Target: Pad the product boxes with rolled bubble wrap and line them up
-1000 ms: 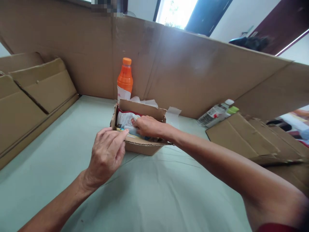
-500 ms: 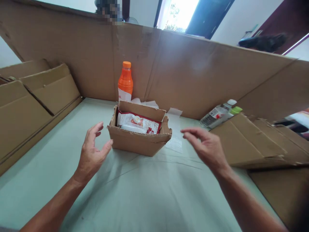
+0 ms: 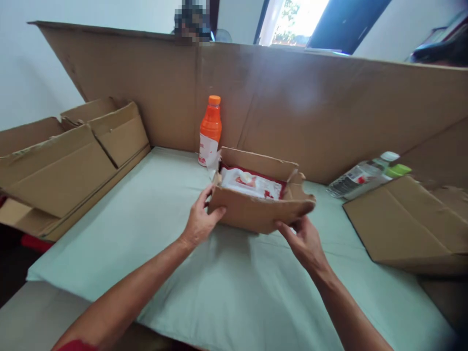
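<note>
Nearest the camera, two bare forearms reach out over the pale green cloth of the worktop (image 3: 234, 292). The left hand (image 3: 199, 222) clasps the near left corner of a small open cardboard box (image 3: 256, 212), thumb on its front wall and fingers round the side. The right hand (image 3: 305, 241) grips the box at its lower right front edge, fingers curled beneath it. The box sits at the middle of the worktop, its right end seemingly tilted up a little, and a white and red packet (image 3: 252, 183) lies inside it. The step in hand appears to be taking hold of the packed box with both hands; whatever move follows calls for keeping it level, so the packet stays in.

Just behind the box stands an orange bottle (image 3: 210, 129). Clear bottles (image 3: 365, 173) lie to the right beside flattened cardboard (image 3: 405, 224). A tall cardboard wall (image 3: 292, 97) closes the back.
</note>
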Demonstrator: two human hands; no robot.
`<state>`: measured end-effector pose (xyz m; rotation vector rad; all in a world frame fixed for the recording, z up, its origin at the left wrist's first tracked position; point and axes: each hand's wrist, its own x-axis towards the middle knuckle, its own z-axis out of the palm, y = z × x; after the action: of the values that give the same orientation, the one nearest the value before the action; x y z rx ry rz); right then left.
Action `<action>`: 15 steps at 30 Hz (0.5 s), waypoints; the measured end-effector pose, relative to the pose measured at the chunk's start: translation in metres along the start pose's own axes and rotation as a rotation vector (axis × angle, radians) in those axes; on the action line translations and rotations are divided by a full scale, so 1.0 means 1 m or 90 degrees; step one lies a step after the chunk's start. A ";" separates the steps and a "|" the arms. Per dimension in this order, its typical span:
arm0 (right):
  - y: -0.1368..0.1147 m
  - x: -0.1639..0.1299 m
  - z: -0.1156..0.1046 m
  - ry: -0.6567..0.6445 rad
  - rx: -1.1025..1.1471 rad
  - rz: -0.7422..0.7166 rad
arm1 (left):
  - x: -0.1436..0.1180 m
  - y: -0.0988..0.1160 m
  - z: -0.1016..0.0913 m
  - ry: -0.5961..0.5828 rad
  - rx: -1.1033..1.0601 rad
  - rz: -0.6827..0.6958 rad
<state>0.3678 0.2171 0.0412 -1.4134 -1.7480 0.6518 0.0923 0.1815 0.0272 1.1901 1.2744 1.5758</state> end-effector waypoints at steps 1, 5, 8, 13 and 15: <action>0.003 -0.009 -0.005 0.007 -0.006 -0.004 | -0.011 -0.001 0.000 -0.008 0.005 0.002; 0.000 -0.037 0.014 -0.047 0.009 -0.039 | -0.064 -0.012 -0.033 0.055 0.028 -0.039; -0.022 -0.031 0.055 -0.143 0.054 -0.089 | -0.095 -0.017 -0.075 0.181 0.080 -0.033; -0.058 0.011 0.122 -0.251 0.149 -0.178 | -0.123 -0.011 -0.111 0.301 0.135 -0.043; -0.061 0.021 0.142 -0.234 0.167 -0.182 | -0.131 -0.014 -0.112 0.301 0.131 -0.045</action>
<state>0.2151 0.2336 0.0148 -0.8833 -2.0096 0.9857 0.0194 0.0316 -0.0187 0.9036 1.7973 1.7688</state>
